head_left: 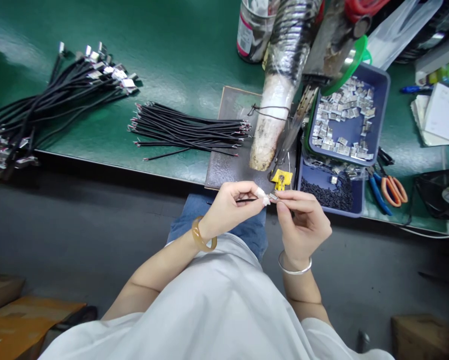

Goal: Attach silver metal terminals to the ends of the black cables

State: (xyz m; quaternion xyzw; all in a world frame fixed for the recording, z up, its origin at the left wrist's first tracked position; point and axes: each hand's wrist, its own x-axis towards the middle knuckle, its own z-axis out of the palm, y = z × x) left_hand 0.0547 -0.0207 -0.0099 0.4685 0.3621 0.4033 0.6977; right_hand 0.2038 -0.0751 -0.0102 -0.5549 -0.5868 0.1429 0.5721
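A short black cable [246, 200] is pinched in my left hand [235, 204], whose thumb and index finger have white wrapping on the tips. Between thumb and fingers, my right hand [303, 220] pinches a small metal connector [273, 197], close against the cable's end. Just beyond the fingertips is a yellow piece [282, 179] below a soldering tool [290, 132]. On the green table, a bundle of black cables [190, 127] with stripped ends lies partly on a dark board [224, 167].
A blue tray of metal connectors [350, 122] stands above another tray with small black pieces [331, 195]. Pliers [380, 192] lie to its right. A wrapped duct [275, 100] hangs over the board. Finished-looking cables with connectors [77, 90] are piled at left.
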